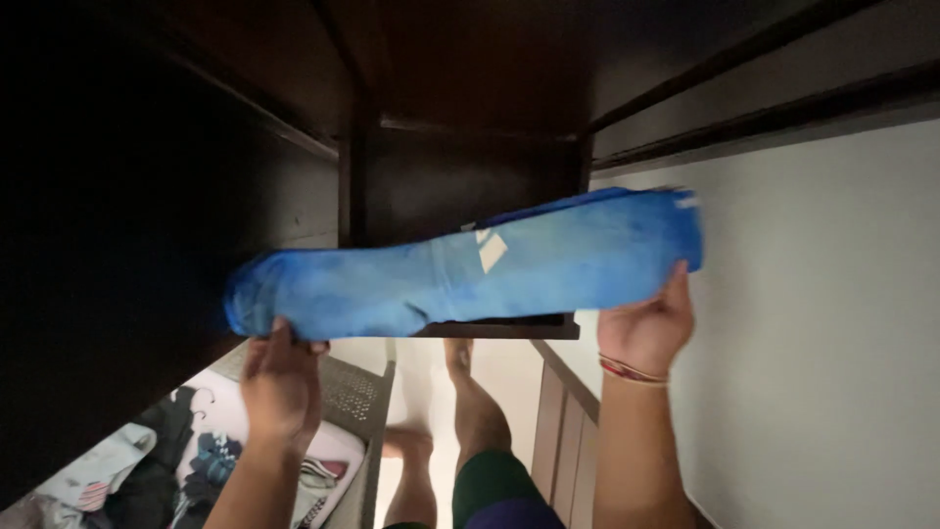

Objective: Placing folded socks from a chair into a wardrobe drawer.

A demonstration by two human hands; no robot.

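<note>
Head view looks down the person's own arms as both hands lift a folded blue cloth (470, 269) up in front of a dark wooden cabinet (441, 176); the cloth lies roughly level, a long bundle stretched from left to right, its right end a little higher than its left; the left hand (282, 377) is cupped under the left end, fingers curled up around the rounded fold, closed on the fabric; the right hand (648, 328) grips the right end from below, thumb up against the cloth's edge, also closed on it; a thin band (629, 370) sits on that wrist.

Only the two ends are held, so the middle of the bundle hangs unsupported, and I judge it could sag and let the folds slide open; the picture is blurred, which hints at quick motion, and a fast swing could loosen the fold further. The cabinet's dark lower edge (499, 328) sits just behind the cloth, so the fabric might catch there and drag out of one grip. The white wall (832, 343) is close on the right, leaving that elbow little room. Below, bare feet (455, 358) stand on a pale floor beside a heap of clothes (206, 460); a dropped bundle would likely land there and come undone.
</note>
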